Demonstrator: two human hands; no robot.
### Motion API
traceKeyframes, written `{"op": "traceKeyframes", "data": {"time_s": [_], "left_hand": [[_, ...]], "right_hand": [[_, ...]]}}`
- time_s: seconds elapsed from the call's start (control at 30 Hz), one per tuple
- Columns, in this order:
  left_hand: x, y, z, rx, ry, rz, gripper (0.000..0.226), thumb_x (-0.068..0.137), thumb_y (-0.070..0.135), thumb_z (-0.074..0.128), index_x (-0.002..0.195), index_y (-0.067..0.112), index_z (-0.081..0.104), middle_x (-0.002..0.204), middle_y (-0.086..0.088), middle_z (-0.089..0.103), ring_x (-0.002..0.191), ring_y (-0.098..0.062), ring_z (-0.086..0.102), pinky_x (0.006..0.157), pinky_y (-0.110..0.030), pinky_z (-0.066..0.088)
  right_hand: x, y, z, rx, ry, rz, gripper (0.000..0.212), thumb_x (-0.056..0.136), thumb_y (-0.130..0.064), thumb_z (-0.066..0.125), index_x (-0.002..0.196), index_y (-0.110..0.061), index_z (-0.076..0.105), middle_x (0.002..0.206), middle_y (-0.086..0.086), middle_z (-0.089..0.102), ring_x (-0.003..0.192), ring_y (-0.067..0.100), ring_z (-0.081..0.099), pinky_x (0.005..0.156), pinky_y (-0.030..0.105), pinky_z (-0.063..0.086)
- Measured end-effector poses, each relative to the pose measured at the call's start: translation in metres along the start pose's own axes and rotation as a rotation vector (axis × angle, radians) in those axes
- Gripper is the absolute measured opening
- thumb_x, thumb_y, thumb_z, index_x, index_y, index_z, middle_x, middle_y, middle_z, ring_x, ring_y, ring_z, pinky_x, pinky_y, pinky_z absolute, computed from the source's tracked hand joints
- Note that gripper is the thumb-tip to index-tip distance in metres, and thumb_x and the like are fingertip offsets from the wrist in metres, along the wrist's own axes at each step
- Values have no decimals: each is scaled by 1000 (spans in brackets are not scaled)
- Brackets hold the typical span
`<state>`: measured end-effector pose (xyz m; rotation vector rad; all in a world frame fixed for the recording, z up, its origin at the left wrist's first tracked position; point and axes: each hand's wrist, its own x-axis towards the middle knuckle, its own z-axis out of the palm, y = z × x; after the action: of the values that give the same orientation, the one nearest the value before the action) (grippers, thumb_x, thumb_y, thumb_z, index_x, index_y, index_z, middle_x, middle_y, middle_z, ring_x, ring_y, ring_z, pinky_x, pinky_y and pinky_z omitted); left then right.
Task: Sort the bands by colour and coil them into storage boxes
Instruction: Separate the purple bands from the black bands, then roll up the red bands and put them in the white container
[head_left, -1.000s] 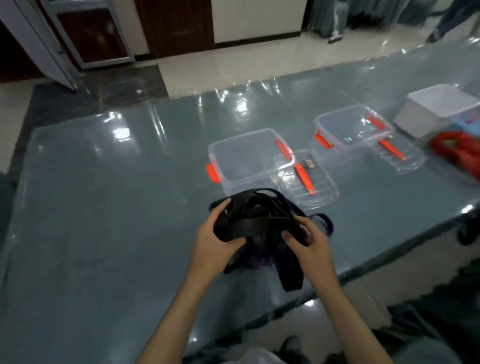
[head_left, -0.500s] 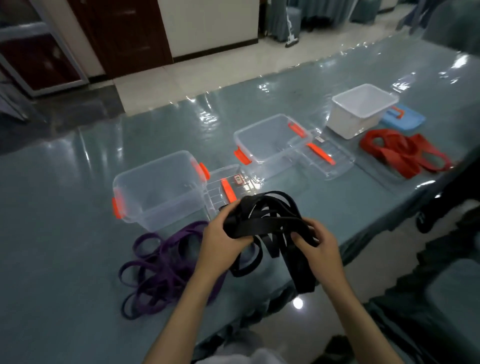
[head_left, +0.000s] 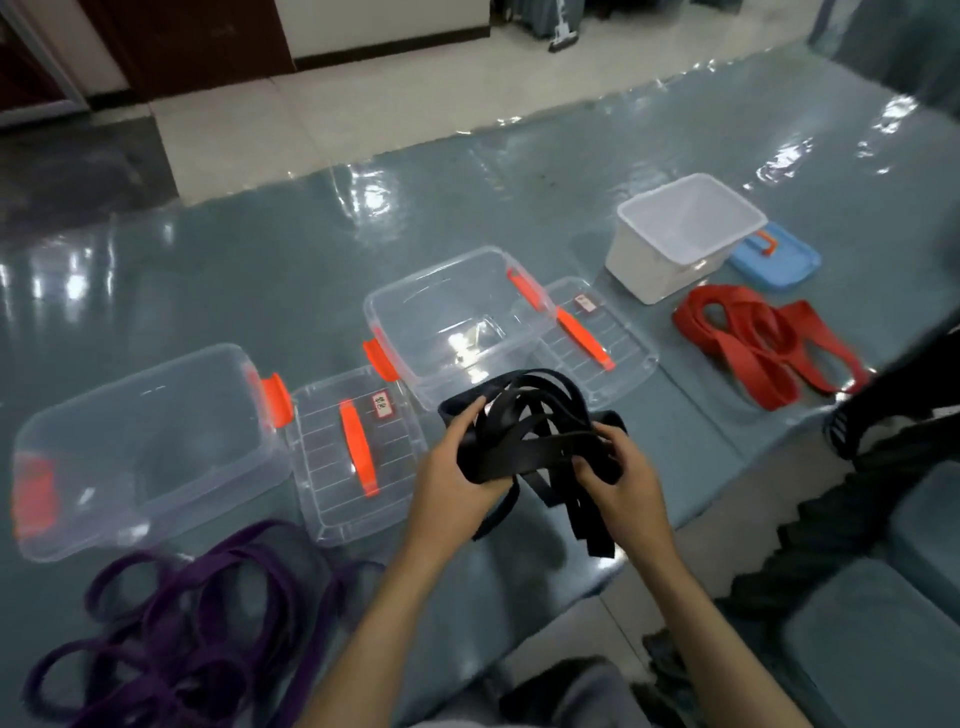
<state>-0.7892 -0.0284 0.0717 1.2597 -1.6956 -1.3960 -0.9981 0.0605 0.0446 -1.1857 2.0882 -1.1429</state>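
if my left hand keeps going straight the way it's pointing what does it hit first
Probably the middle clear plastic box. The left hand, holding the black bands, points up and away toward its near wall, though depth is unclear.

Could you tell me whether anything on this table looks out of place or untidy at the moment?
Nothing looks damaged or spilled. The purple bands and red bands lie in loose heaps beside empty boxes, and both hands hold a tangled bundle of black bands.

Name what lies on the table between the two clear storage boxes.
In the head view, a clear lid with an orange handle lies flat between the left clear box and the middle clear box.
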Motion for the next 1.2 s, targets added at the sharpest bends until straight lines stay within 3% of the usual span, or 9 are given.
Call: {"op": "traceKeyframes", "data": {"time_s": [0.1,0.2,0.3,0.4,0.53,0.73,0.83,1.1,1.2], "left_hand": [[18,-15,27,97,-19,-26,91,74,18,78,154,45,44,135,18,66,123,3,62,102,-17,50],[32,-45,52,298,-120,-156,100,83,13,78,163,45,28,148,4,55,134,-15,57,110,-32,49],[35,-65,74,626,-299,-355,101,89,16,75,167,37,14,164,-12,24,140,-36,48,109,-44,48],[26,-66,94,708,-146,-454,97,88,21,78,166,34,20,172,-7,0,148,-43,32,116,-48,42],[12,-53,117,708,34,-553,100,90,13,78,166,36,18,175,-5,-12,158,-44,10,122,-46,33],[8,-39,145,852,16,-616,97,93,26,73,165,47,10,175,-1,-10,161,-34,-8,128,-64,8],[14,-39,157,882,-29,-558,92,92,38,72,163,49,15,175,1,-10,161,-28,-14,126,-64,-2],[60,-18,208,943,-1,-289,62,104,36,56,161,34,33,174,-3,15,162,-26,7,131,-50,11],[81,-2,227,1004,2,-226,48,102,30,54,149,28,48,162,-4,37,154,-27,28,126,-45,23]], "right_hand": [[31,29,-3,-82,-71,-23,45,91,-19,78,130,-36,62,104,-35,69,100,-14,64,83,5,48],[58,64,-6,-229,-253,-22,62,90,-13,76,146,-29,54,124,-7,70,118,17,66,95,28,51],[80,92,-14,-556,-609,15,97,93,-40,75,167,-22,15,146,14,52,140,34,44,107,40,46],[88,106,-22,-769,-787,-71,107,91,-67,63,168,-23,3,159,10,39,150,31,31,114,45,42],[96,113,-36,-812,-821,-223,92,98,-69,49,168,-25,9,159,6,41,146,29,38,109,43,46],[117,111,-55,-818,-796,-353,58,103,-48,50,156,-27,37,145,0,54,126,26,57,94,39,53],[124,108,-60,-767,-771,-361,46,103,-43,49,147,-29,48,135,0,58,118,26,61,88,40,54],[153,107,-94,-726,-679,-359,49,98,-32,57,146,-30,51,139,-1,57,124,27,58,90,41,52],[170,117,-120,-695,-624,-356,44,98,-31,58,142,-29,56,129,-1,63,120,26,60,89,41,52]]}}
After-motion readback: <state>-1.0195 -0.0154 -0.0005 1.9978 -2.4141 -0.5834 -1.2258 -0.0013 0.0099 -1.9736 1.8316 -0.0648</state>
